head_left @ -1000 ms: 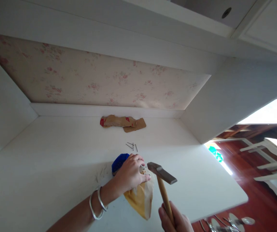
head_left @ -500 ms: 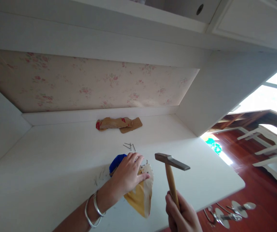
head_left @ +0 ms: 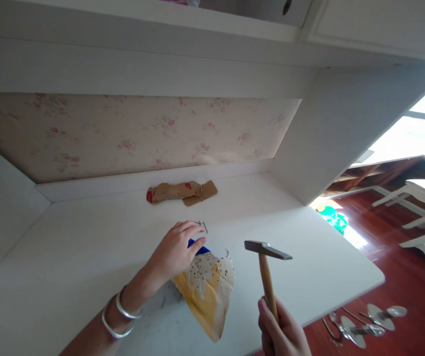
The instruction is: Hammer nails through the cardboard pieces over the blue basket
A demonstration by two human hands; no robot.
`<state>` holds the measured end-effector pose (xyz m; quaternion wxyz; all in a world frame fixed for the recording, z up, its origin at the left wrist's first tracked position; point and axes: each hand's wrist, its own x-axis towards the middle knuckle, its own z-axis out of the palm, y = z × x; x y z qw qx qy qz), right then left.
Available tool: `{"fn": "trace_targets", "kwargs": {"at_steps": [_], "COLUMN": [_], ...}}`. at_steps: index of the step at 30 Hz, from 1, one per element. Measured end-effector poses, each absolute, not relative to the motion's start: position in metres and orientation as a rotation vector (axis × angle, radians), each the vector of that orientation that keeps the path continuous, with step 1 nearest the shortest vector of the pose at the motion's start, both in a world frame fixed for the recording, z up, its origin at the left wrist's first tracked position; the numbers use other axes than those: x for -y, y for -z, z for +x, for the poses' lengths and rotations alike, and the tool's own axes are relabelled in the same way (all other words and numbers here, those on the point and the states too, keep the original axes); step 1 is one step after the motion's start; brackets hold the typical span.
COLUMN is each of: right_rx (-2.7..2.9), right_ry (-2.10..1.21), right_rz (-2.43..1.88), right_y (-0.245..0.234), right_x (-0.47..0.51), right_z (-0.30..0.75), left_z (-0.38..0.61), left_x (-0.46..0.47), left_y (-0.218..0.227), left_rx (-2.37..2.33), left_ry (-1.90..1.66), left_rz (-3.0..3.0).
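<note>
My left hand point(head_left: 175, 249), with two silver bangles on the wrist, stretches over the white desk top point(head_left: 67, 247), fingers apart, and its fingertips reach the few loose nails point(head_left: 202, 225). Just under the hand lies a yellow and white piece of fabric point(head_left: 207, 289) studded with small tacks, with a blue thing point(head_left: 198, 246) peeking out beneath it. My right hand point(head_left: 282, 336) grips the wooden handle of a hammer point(head_left: 267, 267), whose metal head is held upright above the desk to the right of the fabric.
A torn brown cardboard packet point(head_left: 181, 192) with red print lies at the back by the floral wall panel point(head_left: 123, 133). White side panels close in the desk. Past the desk's right edge are a red wooden floor, white furniture legs point(head_left: 416, 217) and metal castors point(head_left: 364, 321).
My left hand has left the fabric and moved up and back to the loose nails. The hammer has swung away from the fabric to the right and stands more upright.
</note>
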<state>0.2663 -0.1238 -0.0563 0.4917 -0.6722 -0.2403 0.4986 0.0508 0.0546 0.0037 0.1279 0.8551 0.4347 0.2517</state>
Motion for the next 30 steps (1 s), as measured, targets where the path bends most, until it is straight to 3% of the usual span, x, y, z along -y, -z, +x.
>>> {"fn": "trace_targets", "kwargs": {"at_steps": [10,18,30], "right_rx": [0.852,0.585,0.556], "right_ry": [-1.102,-1.326,-1.262], "right_rz": [-1.821,-1.532,-1.473], "right_y": [0.068,0.063,0.053], "right_x": [0.104,0.092,0.078], "right_z": [0.255,0.235,0.236], "left_z": [0.05,0.044,0.018], "left_x": [-0.058,-0.054,-0.034], "left_y": [0.006,0.004,0.018], "left_rx": [-1.134,-1.132,-1.373], "left_ry": [-0.518,-0.565,-0.78], "left_rz": [2.636,2.429,2.169]}}
